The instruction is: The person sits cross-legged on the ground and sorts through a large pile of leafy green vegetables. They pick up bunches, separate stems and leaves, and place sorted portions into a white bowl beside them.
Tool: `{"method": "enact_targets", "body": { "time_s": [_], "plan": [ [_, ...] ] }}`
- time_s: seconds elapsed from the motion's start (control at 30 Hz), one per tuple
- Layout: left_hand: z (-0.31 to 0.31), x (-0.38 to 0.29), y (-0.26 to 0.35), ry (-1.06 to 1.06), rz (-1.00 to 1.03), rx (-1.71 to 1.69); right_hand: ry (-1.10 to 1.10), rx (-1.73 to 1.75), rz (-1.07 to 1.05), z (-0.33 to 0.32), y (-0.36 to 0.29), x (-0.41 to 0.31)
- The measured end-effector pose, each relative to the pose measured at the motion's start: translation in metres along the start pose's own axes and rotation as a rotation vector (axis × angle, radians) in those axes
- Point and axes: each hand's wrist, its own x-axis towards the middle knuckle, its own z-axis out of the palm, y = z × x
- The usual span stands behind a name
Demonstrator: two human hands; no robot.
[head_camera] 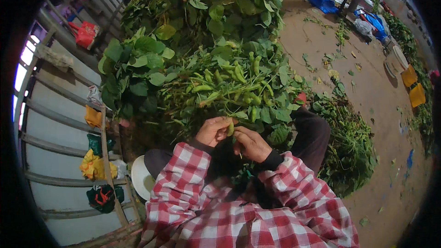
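Observation:
Before me lies a large heap of leafy green bean plants (220, 55), with clusters of plump green pods (237, 89) showing on the nearest stems. My left hand (214, 131) is at the near edge of the heap, its thumb and fingers closed on a green pod (231, 128). Close beside it, my right hand (251, 143) has thumb and forefinger pinched at the same pod's side, with a thin stem poking out below its fingers. Leaves lie in shadow under both hands.
At the left stands a metal rail frame (62, 119) hung with bags. A white round container (142, 178) sits by my left leg. More plants (344, 151) are piled at my right. Blue plastic (318, 1), a post and a white bucket (396, 60) stand farther off.

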Motion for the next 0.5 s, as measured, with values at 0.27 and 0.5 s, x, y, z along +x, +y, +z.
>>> {"method": "enact_targets", "body": {
  "time_s": [0.27,0.5],
  "plan": [
    [0.002,-0.001,0.001,0.011,0.011,-0.015,-0.083,-0.236,-0.296,-0.017,0.038,0.018],
    [0.006,0.001,-0.005,0.052,0.025,0.062,0.016,-0.196,-0.108,-0.009,0.027,0.015]
  ]
}}
